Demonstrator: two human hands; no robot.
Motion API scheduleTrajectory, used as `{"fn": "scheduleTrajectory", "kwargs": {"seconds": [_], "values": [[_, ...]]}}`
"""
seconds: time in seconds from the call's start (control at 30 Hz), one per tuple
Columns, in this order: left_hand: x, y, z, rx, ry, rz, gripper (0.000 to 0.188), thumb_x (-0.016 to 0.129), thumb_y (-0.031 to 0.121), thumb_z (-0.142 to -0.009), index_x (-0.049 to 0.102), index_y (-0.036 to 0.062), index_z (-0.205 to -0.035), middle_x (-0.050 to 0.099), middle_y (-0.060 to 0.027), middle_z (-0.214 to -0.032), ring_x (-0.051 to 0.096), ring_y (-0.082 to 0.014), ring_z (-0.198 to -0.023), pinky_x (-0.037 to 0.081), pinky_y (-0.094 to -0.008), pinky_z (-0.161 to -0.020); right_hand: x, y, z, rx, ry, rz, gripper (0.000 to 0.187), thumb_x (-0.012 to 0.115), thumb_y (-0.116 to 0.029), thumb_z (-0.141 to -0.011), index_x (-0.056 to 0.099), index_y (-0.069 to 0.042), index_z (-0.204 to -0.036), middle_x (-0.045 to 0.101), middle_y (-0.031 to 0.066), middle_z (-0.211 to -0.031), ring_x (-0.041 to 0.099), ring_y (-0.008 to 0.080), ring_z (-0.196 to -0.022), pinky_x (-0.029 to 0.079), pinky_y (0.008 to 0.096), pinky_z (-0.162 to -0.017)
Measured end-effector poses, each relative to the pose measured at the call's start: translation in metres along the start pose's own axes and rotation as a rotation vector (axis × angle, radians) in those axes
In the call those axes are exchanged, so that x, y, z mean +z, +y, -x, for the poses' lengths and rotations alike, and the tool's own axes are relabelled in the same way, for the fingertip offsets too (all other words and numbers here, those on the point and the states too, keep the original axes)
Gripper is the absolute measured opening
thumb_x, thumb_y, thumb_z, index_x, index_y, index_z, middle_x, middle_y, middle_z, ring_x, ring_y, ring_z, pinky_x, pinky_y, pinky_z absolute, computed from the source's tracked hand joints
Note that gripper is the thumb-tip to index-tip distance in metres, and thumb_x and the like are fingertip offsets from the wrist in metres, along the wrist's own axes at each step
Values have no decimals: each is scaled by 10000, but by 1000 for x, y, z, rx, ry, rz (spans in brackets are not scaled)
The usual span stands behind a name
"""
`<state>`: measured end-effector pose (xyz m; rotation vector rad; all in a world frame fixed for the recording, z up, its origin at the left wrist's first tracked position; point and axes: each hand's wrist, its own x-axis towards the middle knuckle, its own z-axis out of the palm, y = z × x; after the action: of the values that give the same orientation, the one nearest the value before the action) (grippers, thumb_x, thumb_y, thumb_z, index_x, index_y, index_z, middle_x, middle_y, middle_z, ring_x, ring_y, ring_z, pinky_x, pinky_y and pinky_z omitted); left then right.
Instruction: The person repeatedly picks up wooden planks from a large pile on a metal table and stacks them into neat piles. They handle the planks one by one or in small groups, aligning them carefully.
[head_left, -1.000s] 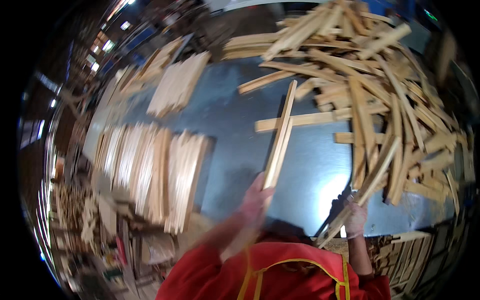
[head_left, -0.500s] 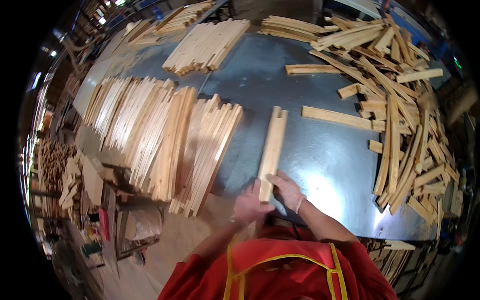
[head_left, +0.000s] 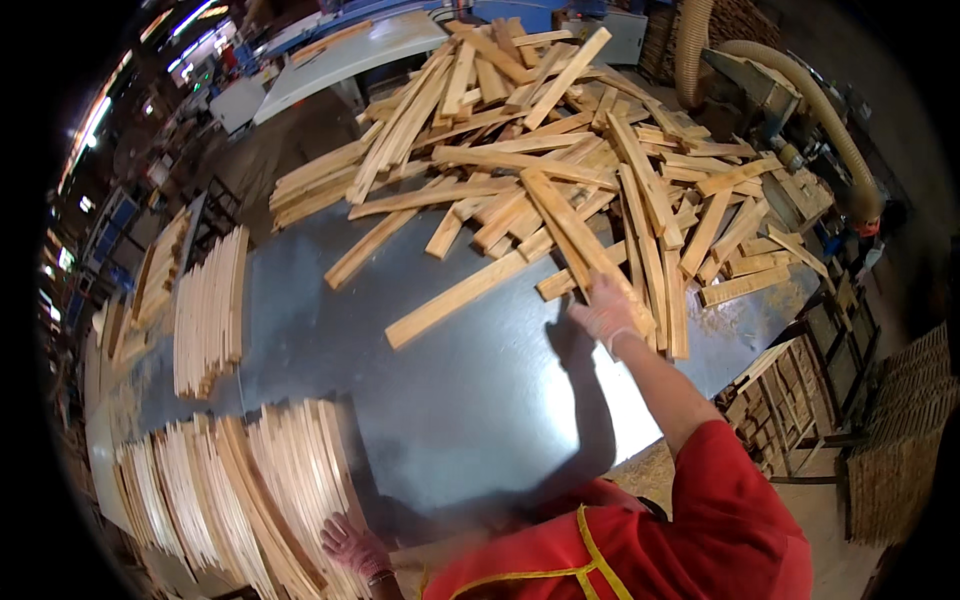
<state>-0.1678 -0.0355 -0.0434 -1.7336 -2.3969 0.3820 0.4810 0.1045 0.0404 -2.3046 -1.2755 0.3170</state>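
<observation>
My right hand (head_left: pixel 606 312), in a pale glove, reaches to the near edge of a loose heap of wooden boards. Its fingers close round the near end of a long wooden board (head_left: pixel 572 222), which lies slanted over others; the fingertips are partly hidden. At the lower left, my left hand (head_left: pixel 352 547), in a pinkish glove, has its fingers spread. It lies against the right side of a row of wooden strips (head_left: pixel 310 470) laid side by side, and holds nothing that I can see.
The dark metal tabletop (head_left: pixel 450 400) lies between the row and the heap (head_left: pixel 500 130). Another stack of strips (head_left: pixel 210 310) is at the left. Beyond the heap stands a pale table (head_left: pixel 360 55). A ribbed hose (head_left: pixel 830 110) hangs at the far right, above slatted wooden stacks (head_left: pixel 900 430).
Both hands held wooden strips upright before me; now they are apart. My right hand has gone to the heap, my left to the row. The view has swung right.
</observation>
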Motion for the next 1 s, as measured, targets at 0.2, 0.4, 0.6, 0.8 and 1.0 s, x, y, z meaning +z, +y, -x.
{"fn": "scheduleTrajectory", "kwargs": {"seconds": [0.2,0.4,0.6,0.8,1.0], "values": [[-66,150,-1,499,28,347,999,862,316,-747,427,26,-1598,477,-236,-1596,435,-425,-1479,343,-501,-1240,8,28,-35,74,-48,292,616,737,-218,-855,493,-74,-1402,623,227,-1225,636,418,-1140,521,490,-991],[-90,317,26,544,-820,1323,705,712,235,-951,450,18,-1569,546,-204,-1517,552,-337,-1382,476,-436,-1130,25,-7,67,38,-463,-459,876,726,-282,-866,345,-33,-1614,507,306,-1498,507,457,-1404,428,451,-1189],[-69,345,12,416,-1305,1471,500,640,131,-970,565,6,-1449,684,-151,-1298,705,-239,-1033,593,-392,-908,-45,96,10,-15,226,-202,524,745,-247,-859,616,0,-1303,625,248,-1271,608,421,-1187,496,487,-1012],[-95,326,27,298,-906,1249,574,699,196,-914,580,70,-1462,747,-134,-1117,720,-249,-982,576,-396,-878,-45,171,-4,296,183,-186,840,788,-225,-833,398,1,-1541,653,283,-1328,638,428,-1225,497,466,-1046],[-119,217,35,111,-589,1018,695,704,218,-885,514,116,-1546,725,-213,-1199,713,-389,-1100,547,-448,-953,-16,112,74,210,-31,-536,1011,756,-162,-897,150,49,-1679,417,245,-1628,493,327,-1420,418,393,-1176]]}}
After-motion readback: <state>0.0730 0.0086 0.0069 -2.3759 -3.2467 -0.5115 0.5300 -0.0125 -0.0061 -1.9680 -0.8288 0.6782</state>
